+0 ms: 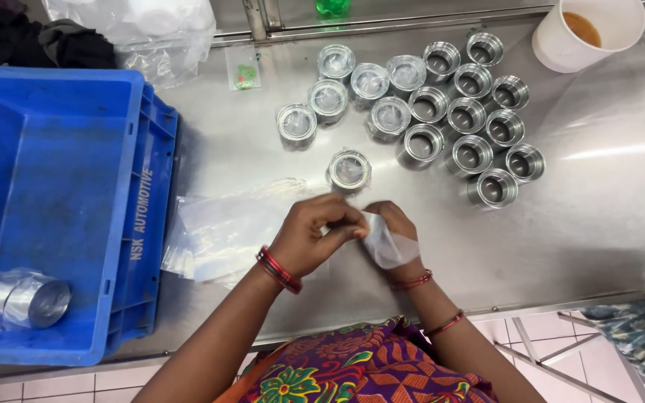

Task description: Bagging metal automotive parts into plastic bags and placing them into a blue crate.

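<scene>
Both my hands meet over the steel table near its front edge. My left hand (315,235) pinches the edge of a small clear plastic bag (384,242), and my right hand (399,224) grips the same bag from the other side. Just beyond my fingers stands one metal ring wrapped in clear plastic (349,169). Further back sits a cluster of bare metal rings (479,119), with several wrapped rings (352,86) to its left.
A stack of clear plastic bags (218,231) lies left of my hands. A blue crate (61,186) on the left holds wrapped rings (20,300). A white cup of brown liquid (587,31) stands at the back right. The steel table (606,216) ends near my body.
</scene>
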